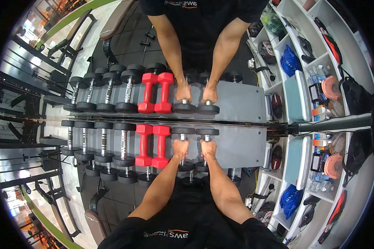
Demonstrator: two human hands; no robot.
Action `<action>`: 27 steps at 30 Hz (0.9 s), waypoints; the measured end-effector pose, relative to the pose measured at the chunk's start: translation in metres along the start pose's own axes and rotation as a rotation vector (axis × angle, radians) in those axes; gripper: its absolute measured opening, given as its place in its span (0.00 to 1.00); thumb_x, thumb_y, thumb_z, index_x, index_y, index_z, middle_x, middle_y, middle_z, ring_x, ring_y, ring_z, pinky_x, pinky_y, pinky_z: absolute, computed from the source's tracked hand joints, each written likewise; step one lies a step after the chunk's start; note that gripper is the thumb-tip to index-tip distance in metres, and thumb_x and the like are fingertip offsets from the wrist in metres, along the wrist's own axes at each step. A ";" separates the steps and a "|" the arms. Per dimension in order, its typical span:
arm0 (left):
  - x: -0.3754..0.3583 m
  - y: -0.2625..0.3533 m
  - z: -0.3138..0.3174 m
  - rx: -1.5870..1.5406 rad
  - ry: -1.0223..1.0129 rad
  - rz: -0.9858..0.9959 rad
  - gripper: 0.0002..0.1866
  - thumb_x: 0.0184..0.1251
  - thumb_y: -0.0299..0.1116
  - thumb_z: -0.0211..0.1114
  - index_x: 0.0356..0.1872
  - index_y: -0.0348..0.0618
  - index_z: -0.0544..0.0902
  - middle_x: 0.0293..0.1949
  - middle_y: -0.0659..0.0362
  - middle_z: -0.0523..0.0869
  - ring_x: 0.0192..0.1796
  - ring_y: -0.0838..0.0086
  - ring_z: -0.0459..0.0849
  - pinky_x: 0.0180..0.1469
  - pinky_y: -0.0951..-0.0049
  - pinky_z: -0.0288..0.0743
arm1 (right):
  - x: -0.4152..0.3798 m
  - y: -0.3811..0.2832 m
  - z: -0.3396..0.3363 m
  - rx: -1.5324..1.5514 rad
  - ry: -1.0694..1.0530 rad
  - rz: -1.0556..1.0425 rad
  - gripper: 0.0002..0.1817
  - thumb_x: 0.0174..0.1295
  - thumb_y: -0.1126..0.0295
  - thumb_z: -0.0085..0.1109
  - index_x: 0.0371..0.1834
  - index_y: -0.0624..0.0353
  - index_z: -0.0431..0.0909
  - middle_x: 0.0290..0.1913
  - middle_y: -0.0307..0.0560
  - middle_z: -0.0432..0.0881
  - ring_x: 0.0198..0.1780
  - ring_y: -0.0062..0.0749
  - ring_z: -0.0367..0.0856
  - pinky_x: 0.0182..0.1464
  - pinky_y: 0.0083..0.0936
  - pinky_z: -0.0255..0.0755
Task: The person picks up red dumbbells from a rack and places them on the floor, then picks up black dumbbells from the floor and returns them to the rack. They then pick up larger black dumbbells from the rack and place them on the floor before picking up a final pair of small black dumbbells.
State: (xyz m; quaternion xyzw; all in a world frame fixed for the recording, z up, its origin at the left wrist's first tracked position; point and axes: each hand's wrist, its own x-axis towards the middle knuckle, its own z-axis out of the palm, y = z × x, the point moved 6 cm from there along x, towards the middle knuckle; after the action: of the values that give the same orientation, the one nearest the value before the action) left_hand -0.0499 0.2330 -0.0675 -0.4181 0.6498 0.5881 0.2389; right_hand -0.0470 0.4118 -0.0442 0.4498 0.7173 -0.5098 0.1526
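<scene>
My left hand is wrapped round the chrome handle of a black-ended dumbbell lying on the grey rack shelf. Beside it, my right hand grips a matching dumbbell. Both dumbbells point away from me, their round ends at or on the shelf. Just left of my left hand lie a red hex dumbbell and a second red dumbbell. Palms and some fingertips are hidden.
Several black-and-chrome dumbbells line the shelf's left side, with more on a lower tier. A mirror behind the rack reflects my arms and the weights. White cubby shelves with bags and bottles stand right; a padded bench is at lower left.
</scene>
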 end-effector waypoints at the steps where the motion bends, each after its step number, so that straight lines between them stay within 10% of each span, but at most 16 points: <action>1: 0.003 -0.003 0.001 0.002 -0.003 -0.008 0.11 0.57 0.31 0.64 0.23 0.34 0.75 0.14 0.57 0.76 0.12 0.73 0.74 0.12 0.66 0.66 | 0.001 0.001 0.000 -0.012 -0.016 0.011 0.16 0.54 0.67 0.65 0.19 0.69 0.76 0.16 0.48 0.76 0.13 0.34 0.74 0.13 0.33 0.67; 24: 0.007 0.000 0.000 0.098 0.042 -0.027 0.13 0.56 0.31 0.60 0.22 0.27 0.80 0.17 0.49 0.81 0.15 0.65 0.80 0.15 0.63 0.73 | 0.012 0.008 0.004 -0.083 -0.023 -0.026 0.20 0.55 0.62 0.63 0.29 0.76 0.79 0.23 0.57 0.83 0.18 0.44 0.82 0.17 0.38 0.75; 27: 0.008 0.001 -0.001 0.143 0.057 -0.001 0.14 0.56 0.31 0.60 0.22 0.26 0.81 0.18 0.48 0.82 0.16 0.64 0.82 0.16 0.62 0.75 | 0.007 0.004 0.003 -0.053 -0.010 -0.005 0.14 0.55 0.68 0.63 0.20 0.67 0.75 0.16 0.46 0.75 0.13 0.32 0.72 0.13 0.32 0.66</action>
State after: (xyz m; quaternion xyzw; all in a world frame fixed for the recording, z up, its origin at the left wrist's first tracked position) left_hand -0.0549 0.2299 -0.0731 -0.4167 0.6965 0.5280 0.2499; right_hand -0.0480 0.4128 -0.0524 0.4412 0.7309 -0.4933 0.1667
